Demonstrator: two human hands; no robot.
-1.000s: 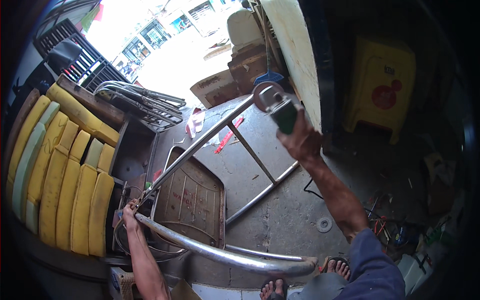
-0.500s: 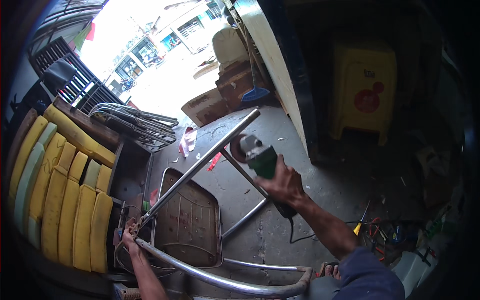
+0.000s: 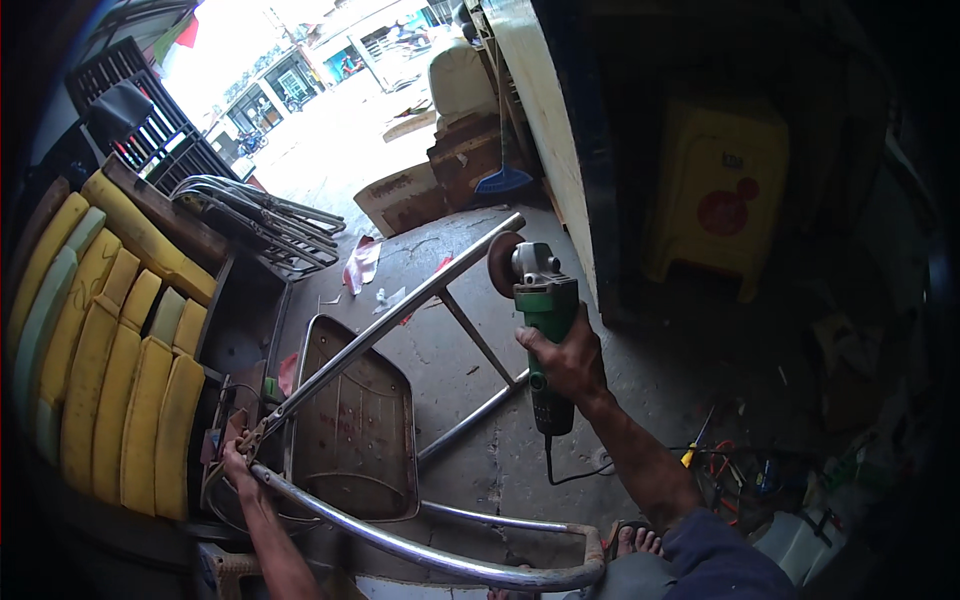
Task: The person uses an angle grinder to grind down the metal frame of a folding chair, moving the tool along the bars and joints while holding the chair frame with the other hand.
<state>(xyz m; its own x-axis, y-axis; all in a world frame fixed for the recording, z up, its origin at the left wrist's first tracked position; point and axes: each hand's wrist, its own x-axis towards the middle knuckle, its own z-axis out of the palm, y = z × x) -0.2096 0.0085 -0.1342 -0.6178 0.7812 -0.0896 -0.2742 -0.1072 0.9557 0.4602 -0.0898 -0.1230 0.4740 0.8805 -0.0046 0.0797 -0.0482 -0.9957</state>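
My left hand [image 3: 238, 460] grips a chrome tubular chair frame [image 3: 352, 357] at its bracket on the lower left. My right hand [image 3: 570, 355] is closed around the green body of an angle grinder [image 3: 546, 305], held upright with its reddish-brown disc [image 3: 502, 262] at the top. The disc is close beside the upper end of the straight tube; I cannot tell whether it touches. A power cord [image 3: 577, 477] hangs from the grinder. A worn metal seat panel [image 3: 350, 420] lies behind the frame, with a curved tube running across below it.
Stacked yellow foam pads [image 3: 150, 420] and folded metal chair frames [image 3: 260, 215] stand at left. A wooden panel [image 3: 530, 110] and blue dustpan [image 3: 500, 182] are at the back, near a bright opening. A yellow plastic stool [image 3: 715, 210] sits right; screwdrivers [image 3: 700, 440] lie lower right.
The grinder has come down from the tube's top end and turned upright beside it. My left hand keeps its grip on the frame. The view has shifted slightly.
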